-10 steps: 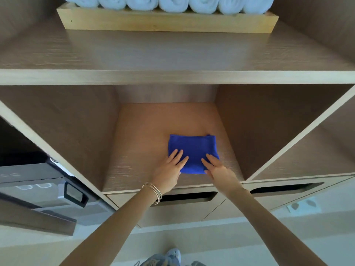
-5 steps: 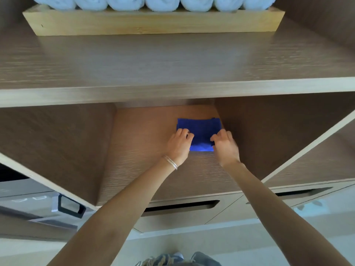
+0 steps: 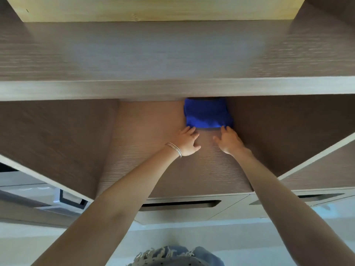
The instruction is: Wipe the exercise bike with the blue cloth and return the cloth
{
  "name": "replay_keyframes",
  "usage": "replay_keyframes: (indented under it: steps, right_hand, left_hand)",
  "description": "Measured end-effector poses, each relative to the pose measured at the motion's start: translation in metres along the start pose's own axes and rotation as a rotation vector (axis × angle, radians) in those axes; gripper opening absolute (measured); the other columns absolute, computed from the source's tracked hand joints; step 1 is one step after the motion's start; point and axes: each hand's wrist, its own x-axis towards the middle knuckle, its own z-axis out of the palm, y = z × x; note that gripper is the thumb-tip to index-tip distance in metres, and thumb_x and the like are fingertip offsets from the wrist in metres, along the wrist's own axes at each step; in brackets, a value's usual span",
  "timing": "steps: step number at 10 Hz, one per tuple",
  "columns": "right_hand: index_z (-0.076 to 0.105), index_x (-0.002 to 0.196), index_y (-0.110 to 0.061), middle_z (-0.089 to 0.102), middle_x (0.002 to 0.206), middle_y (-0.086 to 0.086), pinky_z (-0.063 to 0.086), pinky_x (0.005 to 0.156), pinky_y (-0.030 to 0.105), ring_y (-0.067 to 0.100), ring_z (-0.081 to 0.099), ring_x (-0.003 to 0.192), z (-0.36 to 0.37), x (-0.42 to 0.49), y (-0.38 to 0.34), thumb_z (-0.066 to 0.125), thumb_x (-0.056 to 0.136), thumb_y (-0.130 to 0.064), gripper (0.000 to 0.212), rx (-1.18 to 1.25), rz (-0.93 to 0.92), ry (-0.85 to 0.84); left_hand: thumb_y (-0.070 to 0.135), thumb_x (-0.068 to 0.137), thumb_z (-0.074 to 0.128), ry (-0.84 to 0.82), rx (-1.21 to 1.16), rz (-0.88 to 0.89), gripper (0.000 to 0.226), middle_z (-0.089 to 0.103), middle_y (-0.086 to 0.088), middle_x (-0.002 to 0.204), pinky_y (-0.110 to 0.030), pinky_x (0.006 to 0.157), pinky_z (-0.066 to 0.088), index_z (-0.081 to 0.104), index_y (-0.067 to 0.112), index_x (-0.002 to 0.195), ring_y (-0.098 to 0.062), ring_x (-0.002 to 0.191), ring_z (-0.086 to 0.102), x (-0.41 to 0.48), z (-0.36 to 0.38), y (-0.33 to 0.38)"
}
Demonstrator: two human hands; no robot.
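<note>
While the blue cloth [image 3: 207,117] lies folded at the cubby floor's [image 3: 149,150] back-right corner, left hand [image 3: 187,141] and right hand [image 3: 229,141], both spread flat, touch its near edge

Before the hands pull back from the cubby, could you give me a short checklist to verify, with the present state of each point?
1. Folded blue cloth lies on the wooden cubby floor: ok.
2. Cloth sits deep at the back: ok; its far edge is hidden by the wooden shelf board.
3. Left hand open, not gripping: ok; fingertips at the cloth's near edge.
4. Right hand open: ok.
5. Cloth folded neatly: cannot tell.
</note>
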Motion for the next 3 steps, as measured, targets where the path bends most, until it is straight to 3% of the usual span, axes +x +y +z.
replay_keyframes:
  steps: [1,3]
  right_hand:
    - [0.019,0.146,-0.003,0.013,0.156,0.013,0.020,0.115,0.037,0.027,0.015,0.143,-0.002,-0.003,0.001,0.037,0.098,-0.035,0.060,0.019,-0.038,0.033]
    - [0.018,0.145,-0.002,0.018,0.155,0.014,0.016,0.115,0.033,0.026,0.014,0.143,-0.009,-0.040,0.007,0.044,0.097,-0.028,0.060,-0.051,-0.157,0.069]
  left_hand:
    - [0.035,0.097,0.045,0.066,-0.042,0.015,0.056,0.024,-0.010,0.156,-0.035,0.118,0.011,0.032,0.008,0.145,-0.025,0.145,0.015,-0.005,-0.007,0.002]
    - [0.038,0.098,0.040,0.027,0.035,-0.076,0.056,0.028,-0.008,0.154,-0.039,0.114,0.017,0.029,0.012,0.146,-0.025,0.144,0.018,-0.046,-0.013,0.008]
